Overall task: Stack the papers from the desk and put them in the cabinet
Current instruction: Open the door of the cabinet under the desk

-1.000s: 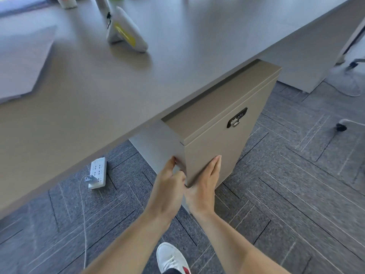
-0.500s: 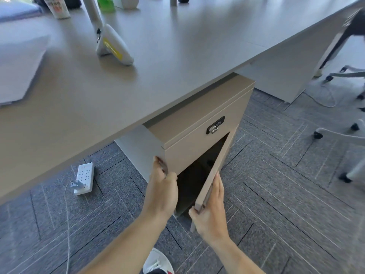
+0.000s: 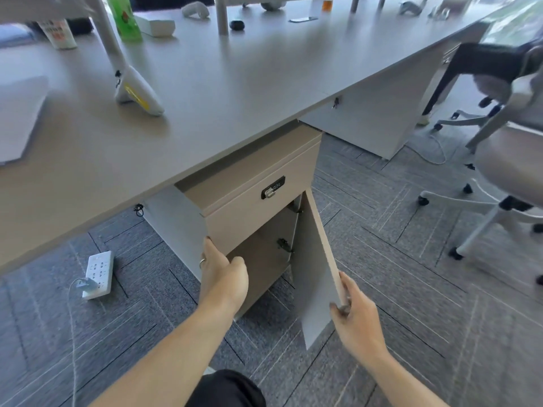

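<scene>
A beige cabinet (image 3: 249, 212) stands under the grey desk (image 3: 235, 92), with a lock on its upper drawer. Its lower door (image 3: 316, 274) is swung wide open to the right, and the inside looks dark and empty. My right hand (image 3: 357, 315) grips the door's free edge near the bottom. My left hand (image 3: 223, 274) rests on the cabinet's left front corner, fingers curled around the edge. A stack of white papers (image 3: 17, 118) lies on the desk at the far left, partly cut off.
A white device with a yellow label (image 3: 138, 92) leans on the desk. A green bottle (image 3: 123, 17) and small items sit at the back. A white power strip (image 3: 98, 273) with cable lies on the carpet at left. Office chairs (image 3: 505, 177) stand at right.
The cabinet door went from closed to wide open, pulled out and rightward by my right hand. My left hand stayed at the cabinet's left corner. The view rose and backed off.
</scene>
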The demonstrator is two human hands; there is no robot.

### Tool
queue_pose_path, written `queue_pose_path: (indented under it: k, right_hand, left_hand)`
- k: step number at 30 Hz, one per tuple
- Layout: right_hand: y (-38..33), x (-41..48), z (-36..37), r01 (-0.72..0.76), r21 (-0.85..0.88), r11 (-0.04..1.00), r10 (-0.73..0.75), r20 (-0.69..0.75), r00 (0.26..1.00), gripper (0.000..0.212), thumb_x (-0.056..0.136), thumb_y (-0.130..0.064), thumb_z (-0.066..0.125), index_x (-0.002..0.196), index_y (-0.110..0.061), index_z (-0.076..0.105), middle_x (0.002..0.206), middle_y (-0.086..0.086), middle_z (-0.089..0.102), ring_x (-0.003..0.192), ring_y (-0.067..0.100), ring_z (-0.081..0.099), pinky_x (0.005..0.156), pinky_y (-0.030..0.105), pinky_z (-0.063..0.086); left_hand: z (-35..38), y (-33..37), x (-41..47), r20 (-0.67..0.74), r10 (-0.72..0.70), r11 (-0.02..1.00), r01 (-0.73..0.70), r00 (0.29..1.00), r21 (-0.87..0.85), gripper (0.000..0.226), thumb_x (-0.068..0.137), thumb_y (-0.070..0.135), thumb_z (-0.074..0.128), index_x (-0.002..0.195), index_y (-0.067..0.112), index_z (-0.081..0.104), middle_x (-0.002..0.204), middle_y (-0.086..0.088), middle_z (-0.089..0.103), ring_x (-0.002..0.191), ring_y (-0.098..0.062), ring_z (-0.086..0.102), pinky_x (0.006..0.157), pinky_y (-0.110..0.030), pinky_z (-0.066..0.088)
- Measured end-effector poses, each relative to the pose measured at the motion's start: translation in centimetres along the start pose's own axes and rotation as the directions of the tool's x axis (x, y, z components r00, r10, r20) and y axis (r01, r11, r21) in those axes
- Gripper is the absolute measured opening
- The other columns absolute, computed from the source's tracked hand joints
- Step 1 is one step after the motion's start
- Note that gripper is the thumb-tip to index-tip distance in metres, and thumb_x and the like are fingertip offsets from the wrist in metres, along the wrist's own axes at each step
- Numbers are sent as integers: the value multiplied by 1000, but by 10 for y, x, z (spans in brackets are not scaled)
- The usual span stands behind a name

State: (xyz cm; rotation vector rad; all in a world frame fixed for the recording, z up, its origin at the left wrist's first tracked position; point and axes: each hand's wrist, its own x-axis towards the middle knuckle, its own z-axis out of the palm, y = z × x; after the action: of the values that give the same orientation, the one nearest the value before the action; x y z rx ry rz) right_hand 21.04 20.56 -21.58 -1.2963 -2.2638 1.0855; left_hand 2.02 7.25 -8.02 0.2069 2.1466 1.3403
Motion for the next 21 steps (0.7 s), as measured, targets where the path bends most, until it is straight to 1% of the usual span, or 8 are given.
queue_pose_path:
  k: [3, 6, 9, 11, 15, 17, 19, 21]
  right_hand:
    - [-3, 6, -23, 6, -59, 998, -8, -32, 999, 63, 94, -8, 66, 153, -20, 44, 130, -9, 67, 103, 9, 69, 88, 36, 61]
    - [-5, 12, -41, 24, -177, 984, -31, -38, 999, 58, 94, -4, 63, 149, -13, 49, 136, -3, 68, 123, 19, 66, 101, 39, 55]
    - [-1, 22, -58, -34, -255, 966, 10, -95, 995, 46, 94, 0, 60, 137, -13, 61, 124, 2, 75, 116, 26, 70, 98, 44, 56]
    - [4, 32, -68, -95, -326, 941, 49, -146, 988, 46, 93, -1, 58, 136, -17, 62, 121, 5, 77, 109, 31, 72, 93, 48, 58]
    - [8, 48, -72, -154, -455, 877, 80, -177, 981, 44, 91, 0, 55, 128, -23, 63, 108, 6, 79, 92, 34, 73, 74, 42, 57]
    - [6, 48, -69, -149, -487, 860, 76, -167, 983, 47, 90, 4, 52, 128, -23, 62, 110, 5, 78, 90, 32, 73, 68, 39, 54]
    - [-2, 47, -66, -122, -530, 839, 55, -140, 989, 54, 90, 5, 49, 135, -22, 57, 123, 4, 72, 101, 30, 69, 72, 39, 53]
    - [-19, 48, -67, -47, -529, 847, -32, -141, 990, 58, 90, -3, 58, 146, -17, 49, 141, 7, 60, 121, 33, 59, 90, 46, 53]
  left_hand:
    - [3, 2, -8, 15, -1, 999, 0, 1000, 35, 74, 103, 9, 37, 162, 20, -6, 170, -3, 4, 155, -28, 18, 120, -47, 22]
    - [5, 5, -15, 22, -1, 998, -1, 1000, 60, 74, 104, 11, 38, 162, 19, -7, 171, -3, 1, 156, -27, 13, 121, -45, 21]
    - [6, 7, -21, 49, 8, 997, -12, 999, 75, 74, 105, 12, 38, 162, 19, -8, 171, -3, -1, 156, -26, 13, 119, -44, 23]
    - [5, 9, -24, 71, 11, 998, -16, 997, 66, 73, 105, 11, 37, 162, 20, -8, 171, -3, -4, 157, -25, 11, 119, -45, 23]
    - [-1, 13, -23, 85, 6, 999, -10, 996, 48, 71, 106, 11, 37, 163, 23, -4, 171, -2, -1, 155, -26, 17, 118, -44, 26]
    - [-5, 16, -24, 109, 20, 998, -26, 994, 53, 71, 105, 14, 38, 163, 23, -2, 171, -2, 1, 155, -26, 18, 119, -44, 26]
    - [-13, 20, -26, 137, 63, 996, -72, 989, 62, 71, 104, 18, 42, 163, 25, 3, 170, 1, 12, 154, -23, 21, 119, -44, 27]
    - [-25, 26, -28, 173, 142, 987, -151, 975, 44, 66, 102, 22, 46, 160, 28, 16, 162, 7, 33, 147, -15, 35, 117, -38, 33]
